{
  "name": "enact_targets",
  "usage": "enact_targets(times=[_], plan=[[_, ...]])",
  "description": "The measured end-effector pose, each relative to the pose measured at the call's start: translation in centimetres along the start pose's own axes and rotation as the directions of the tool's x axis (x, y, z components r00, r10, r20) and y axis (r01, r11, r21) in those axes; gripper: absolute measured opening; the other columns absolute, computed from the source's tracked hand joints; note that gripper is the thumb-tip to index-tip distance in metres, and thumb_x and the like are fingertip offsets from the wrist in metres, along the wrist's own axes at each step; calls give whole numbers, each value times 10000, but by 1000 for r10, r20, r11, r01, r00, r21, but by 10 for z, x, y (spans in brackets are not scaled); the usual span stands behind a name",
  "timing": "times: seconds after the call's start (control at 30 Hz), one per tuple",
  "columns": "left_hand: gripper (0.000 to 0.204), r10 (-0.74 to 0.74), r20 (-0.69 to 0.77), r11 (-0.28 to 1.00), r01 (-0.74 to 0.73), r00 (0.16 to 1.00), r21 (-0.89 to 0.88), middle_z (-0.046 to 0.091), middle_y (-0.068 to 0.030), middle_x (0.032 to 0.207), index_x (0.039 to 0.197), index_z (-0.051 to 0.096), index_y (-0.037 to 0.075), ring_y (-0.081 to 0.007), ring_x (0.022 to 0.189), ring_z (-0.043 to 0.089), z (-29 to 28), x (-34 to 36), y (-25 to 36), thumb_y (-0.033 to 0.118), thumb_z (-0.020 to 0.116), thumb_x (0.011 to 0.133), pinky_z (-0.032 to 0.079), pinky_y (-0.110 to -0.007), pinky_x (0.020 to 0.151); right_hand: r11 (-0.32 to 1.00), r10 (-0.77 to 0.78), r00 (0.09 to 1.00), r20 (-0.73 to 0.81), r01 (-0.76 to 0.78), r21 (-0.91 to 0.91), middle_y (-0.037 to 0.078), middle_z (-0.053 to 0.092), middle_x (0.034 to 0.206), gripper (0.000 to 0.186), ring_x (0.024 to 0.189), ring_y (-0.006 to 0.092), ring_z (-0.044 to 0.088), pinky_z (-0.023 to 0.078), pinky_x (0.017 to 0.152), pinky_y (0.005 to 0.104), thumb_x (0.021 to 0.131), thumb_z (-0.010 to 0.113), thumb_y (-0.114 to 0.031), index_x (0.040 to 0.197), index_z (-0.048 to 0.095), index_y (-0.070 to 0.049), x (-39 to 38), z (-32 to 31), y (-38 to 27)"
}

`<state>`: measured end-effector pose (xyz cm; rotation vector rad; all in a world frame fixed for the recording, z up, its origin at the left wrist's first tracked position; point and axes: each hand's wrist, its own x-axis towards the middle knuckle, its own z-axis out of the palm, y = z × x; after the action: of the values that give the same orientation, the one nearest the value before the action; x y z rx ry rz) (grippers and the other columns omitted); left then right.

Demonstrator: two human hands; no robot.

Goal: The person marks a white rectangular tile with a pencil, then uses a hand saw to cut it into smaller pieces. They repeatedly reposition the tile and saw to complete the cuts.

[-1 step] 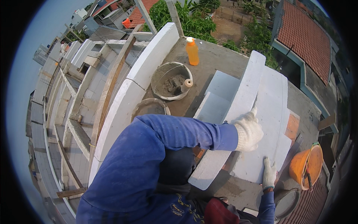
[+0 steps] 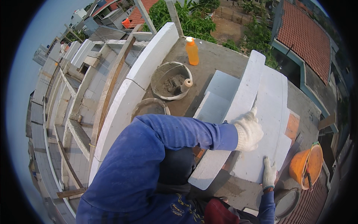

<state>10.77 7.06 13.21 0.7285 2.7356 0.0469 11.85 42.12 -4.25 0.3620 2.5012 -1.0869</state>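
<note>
The left hand, in white knit glove, is curled over a broad white flat block; its grip cannot be told. The similarly gloved right hand, half-open and seemingly empty, touches the block's near edge. Left, its blue-sleeved forearm crosses a long white block. A small printed emblem marks the shirt.

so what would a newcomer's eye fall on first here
Probably the blue sleeve lying across the centre, ending in the white-gloved left hand at the white slabs. Next, the orange bottle near the top, beyond a bucket of grey mix, and the orange tub at lower right.
</note>
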Motion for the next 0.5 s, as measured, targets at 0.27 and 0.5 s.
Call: enact_targets(times=[0.27,0.5], plan=[[553,36,-13,999,-36,999,19,859,-178,1102,1150,903,21,-412,1228,804,13,9,1,523,672,1121,279,-667,1411,999,-20,1000,21,20,29,270,787,1428,1040,1249,316,761,584,1123,416,1084,822,-607,1701,517,173,7,-3,18],[511,57,-30,985,-51,998,163,871,-245,1068,1132,929,26,-492,1111,806,43,26,1,469,694,1031,331,-867,1271,934,20,991,133,-66,351,242,755,1446,922,1133,309,794,675,997,463,1137,768,-552,1758,484,67,23,13,24]])
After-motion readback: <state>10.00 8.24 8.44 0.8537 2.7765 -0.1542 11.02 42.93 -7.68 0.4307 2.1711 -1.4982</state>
